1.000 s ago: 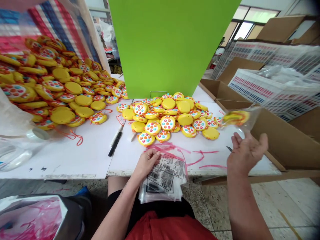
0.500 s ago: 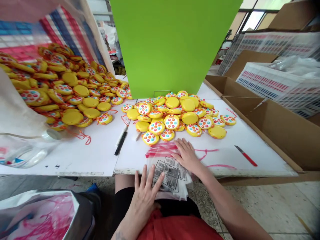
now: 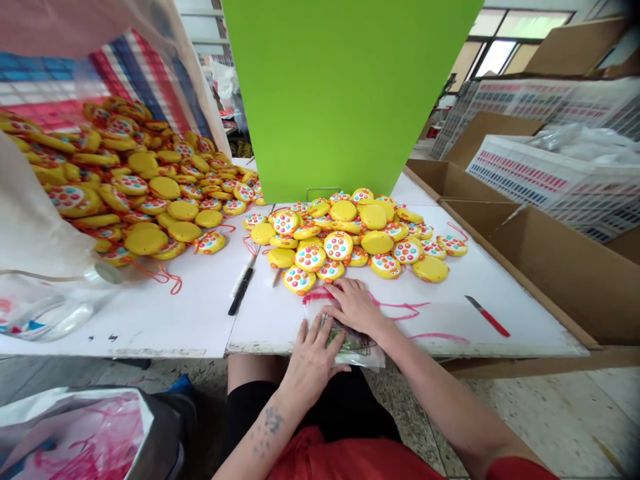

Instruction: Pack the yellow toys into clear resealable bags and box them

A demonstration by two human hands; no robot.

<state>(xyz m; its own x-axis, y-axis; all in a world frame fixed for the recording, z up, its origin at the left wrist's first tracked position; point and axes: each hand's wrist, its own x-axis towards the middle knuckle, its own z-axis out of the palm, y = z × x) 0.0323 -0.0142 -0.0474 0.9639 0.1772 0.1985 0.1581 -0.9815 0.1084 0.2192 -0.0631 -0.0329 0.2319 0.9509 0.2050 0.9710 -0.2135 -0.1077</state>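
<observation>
A stack of clear plastic bags (image 3: 356,347) with printed labels lies at the near edge of the white table (image 3: 450,313). My left hand (image 3: 311,360) rests flat on the stack's near left side, fingers spread. My right hand (image 3: 354,305) lies on the far side of the stack, fingers curled down onto the top bag. Just beyond my hands sits a pile of round yellow toys (image 3: 350,240) with coloured dots.
A much bigger heap of the same yellow toys (image 3: 130,180) spills from a large bag at the left. A black pen (image 3: 241,291) and a red-handled blade (image 3: 487,315) lie on the table. Open cardboard boxes (image 3: 545,260) stand at the right; a green panel (image 3: 345,93) rises behind.
My right hand let go of a bagged toy toward the box at the right, then came back to the bag stack. My left hand slid onto the stack's near side.
</observation>
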